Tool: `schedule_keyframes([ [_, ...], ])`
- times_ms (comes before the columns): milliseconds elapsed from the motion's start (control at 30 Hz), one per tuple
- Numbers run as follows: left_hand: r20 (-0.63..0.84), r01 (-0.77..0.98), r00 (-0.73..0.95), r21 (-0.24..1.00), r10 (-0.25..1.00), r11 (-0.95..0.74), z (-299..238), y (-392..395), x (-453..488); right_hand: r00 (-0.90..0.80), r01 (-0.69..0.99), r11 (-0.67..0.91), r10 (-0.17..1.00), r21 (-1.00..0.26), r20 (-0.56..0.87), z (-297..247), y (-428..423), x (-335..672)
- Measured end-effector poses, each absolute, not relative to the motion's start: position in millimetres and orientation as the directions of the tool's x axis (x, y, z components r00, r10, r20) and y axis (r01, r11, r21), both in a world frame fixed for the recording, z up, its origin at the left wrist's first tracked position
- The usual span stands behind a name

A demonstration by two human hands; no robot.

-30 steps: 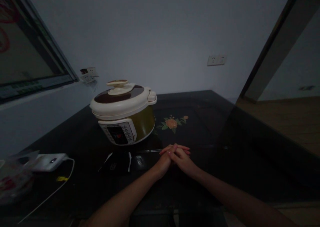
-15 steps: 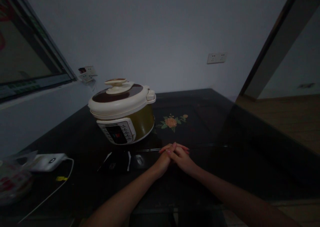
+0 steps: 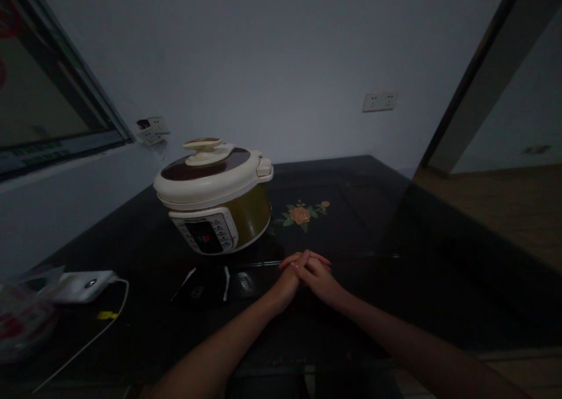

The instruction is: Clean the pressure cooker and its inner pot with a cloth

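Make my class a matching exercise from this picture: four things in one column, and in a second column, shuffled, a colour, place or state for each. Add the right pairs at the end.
Column one
1. Left hand and right hand
2. Cooker
3. Flower design
4. White cable

Column two
A. Orange, with green leaves
B. Curving past a small yellow piece
C. Clasped together
D. Cream and olive-green, with its lid on

Right pairs: 1-C, 2-D, 3-A, 4-B
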State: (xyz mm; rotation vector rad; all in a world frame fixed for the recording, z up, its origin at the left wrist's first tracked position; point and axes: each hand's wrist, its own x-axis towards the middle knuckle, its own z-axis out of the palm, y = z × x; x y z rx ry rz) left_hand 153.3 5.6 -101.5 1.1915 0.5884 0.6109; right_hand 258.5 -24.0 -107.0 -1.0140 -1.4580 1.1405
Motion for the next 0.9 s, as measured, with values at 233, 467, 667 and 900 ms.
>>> schedule_keyframes([
  [233,-0.098,-0.132,0.697,0.956,0.711,0.261,-102.7,5.3,153.0,-0.169,0.040,0.207,0.966,-0.977,0.198,-106.5,-24.1,258.6],
  [467,-0.103,-0.127,0.694,0.957,0.713,0.262,-99.5,3.9,152.2,-0.175,0.037,0.206,0.965,-0.978,0.196,-109.2,-23.7,258.6],
  [667,-0.100,-0.113,0.686,0.964,0.721,0.240,-101.2,3.9,152.5,-0.166,0.033,0.217,0.964,-0.976,0.209,-112.6,-22.8,258.3],
  [900,-0.092,-0.120,0.692,0.964,0.716,0.239,-101.5,4.9,151.9,-0.176,0.026,0.230,0.959,-0.973,0.222,-113.0,-21.9,258.4],
])
